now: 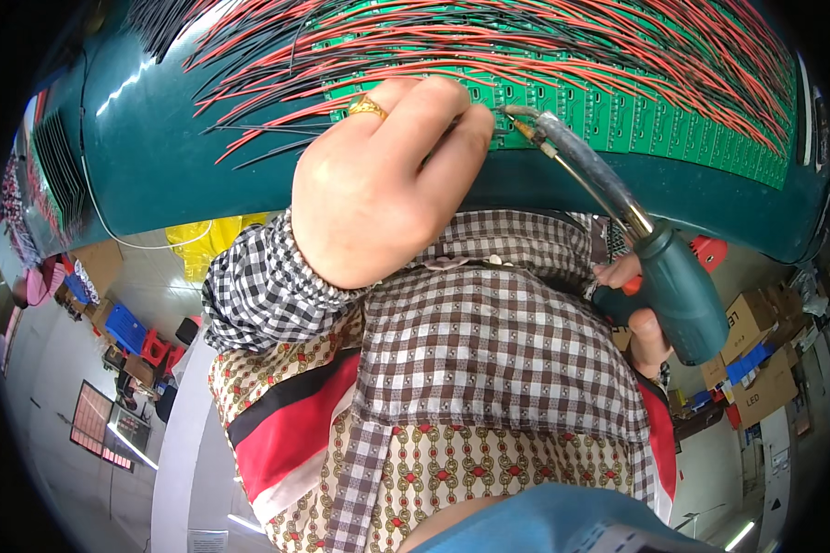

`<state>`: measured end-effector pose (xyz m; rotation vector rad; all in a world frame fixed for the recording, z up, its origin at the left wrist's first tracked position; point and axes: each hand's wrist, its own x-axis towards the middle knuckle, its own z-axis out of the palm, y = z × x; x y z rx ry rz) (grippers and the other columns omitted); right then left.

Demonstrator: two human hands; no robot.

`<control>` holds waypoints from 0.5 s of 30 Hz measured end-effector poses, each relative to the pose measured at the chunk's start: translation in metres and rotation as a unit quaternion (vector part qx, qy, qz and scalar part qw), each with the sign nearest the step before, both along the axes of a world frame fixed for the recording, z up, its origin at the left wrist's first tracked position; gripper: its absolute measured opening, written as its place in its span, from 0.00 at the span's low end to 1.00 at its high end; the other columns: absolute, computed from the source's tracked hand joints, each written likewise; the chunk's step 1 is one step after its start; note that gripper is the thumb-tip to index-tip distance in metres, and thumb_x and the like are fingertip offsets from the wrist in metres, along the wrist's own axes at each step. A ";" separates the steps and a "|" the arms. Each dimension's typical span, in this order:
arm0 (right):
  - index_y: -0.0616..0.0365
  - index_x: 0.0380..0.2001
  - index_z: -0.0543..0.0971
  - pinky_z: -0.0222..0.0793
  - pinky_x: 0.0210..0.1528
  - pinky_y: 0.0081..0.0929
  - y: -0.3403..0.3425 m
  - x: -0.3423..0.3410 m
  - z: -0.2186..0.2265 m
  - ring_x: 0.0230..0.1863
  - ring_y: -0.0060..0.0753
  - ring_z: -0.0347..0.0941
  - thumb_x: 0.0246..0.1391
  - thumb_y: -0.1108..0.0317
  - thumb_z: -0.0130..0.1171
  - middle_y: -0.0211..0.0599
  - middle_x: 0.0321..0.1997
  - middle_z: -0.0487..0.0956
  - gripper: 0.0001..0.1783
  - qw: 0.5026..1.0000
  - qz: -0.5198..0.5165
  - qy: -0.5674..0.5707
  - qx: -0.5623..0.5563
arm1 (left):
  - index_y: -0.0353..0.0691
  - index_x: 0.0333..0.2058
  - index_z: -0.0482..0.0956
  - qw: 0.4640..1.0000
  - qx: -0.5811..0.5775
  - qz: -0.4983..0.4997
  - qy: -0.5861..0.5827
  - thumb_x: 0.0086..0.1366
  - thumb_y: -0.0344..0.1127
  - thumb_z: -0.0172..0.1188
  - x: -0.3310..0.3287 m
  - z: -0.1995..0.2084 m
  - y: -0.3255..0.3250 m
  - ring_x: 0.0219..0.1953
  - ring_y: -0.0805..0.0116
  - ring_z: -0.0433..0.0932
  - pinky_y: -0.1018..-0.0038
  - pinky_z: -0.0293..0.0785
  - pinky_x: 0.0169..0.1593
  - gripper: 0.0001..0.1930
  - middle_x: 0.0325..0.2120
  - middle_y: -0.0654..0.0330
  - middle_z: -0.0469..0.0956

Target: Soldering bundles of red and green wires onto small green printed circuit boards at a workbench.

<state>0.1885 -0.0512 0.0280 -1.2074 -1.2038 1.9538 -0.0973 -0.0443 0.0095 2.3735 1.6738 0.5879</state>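
My right hand (648, 334) grips the dark green handle of a soldering gun (682, 300). Its metal shaft and a grey feed tube reach up and left, the tip meeting the near edge of a green circuit board panel (710, 147). Close beside that tip, my left hand (378, 189), with a gold-coloured ring, has its fingers curled together over the panel's near edge. Its fingertips, and whatever they pinch, are hidden from view. Red and black wires (277, 106) lie in dense rows across the panel, and several run beneath my left hand.
The panel rests on a dark green work surface (203, 184). A stack of dark boards (60, 170) stands at its left end, near a thin white cable (124, 241). Below are a yellow bag (194, 249), a blue crate (125, 327) and cardboard boxes (765, 392).
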 end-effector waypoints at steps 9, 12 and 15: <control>0.68 0.46 0.72 0.71 0.51 0.42 0.006 0.016 -0.001 0.43 0.40 0.74 0.46 0.58 0.68 0.43 0.37 0.77 0.29 0.999 0.038 -0.022 0.012 | 0.33 0.33 0.80 1.000 0.003 -0.002 -0.012 0.41 0.19 0.62 0.007 0.001 0.004 0.29 0.64 0.77 0.74 0.74 0.31 0.16 0.30 0.58 0.75; 0.67 0.48 0.69 0.69 0.52 0.42 0.005 0.022 -0.002 0.46 0.40 0.73 0.48 0.58 0.66 0.43 0.41 0.75 0.30 0.999 0.033 0.017 -0.001 | 0.34 0.33 0.80 1.000 0.004 0.002 -0.009 0.41 0.19 0.62 0.007 0.000 0.002 0.29 0.64 0.77 0.74 0.74 0.31 0.16 0.30 0.58 0.75; 0.66 0.49 0.67 0.67 0.54 0.43 0.010 0.025 0.003 0.48 0.40 0.72 0.50 0.57 0.64 0.44 0.44 0.74 0.29 0.997 0.074 -0.011 0.009 | 0.34 0.33 0.81 1.000 0.013 -0.005 -0.005 0.41 0.19 0.62 0.007 -0.001 0.004 0.29 0.65 0.77 0.74 0.74 0.30 0.16 0.30 0.58 0.75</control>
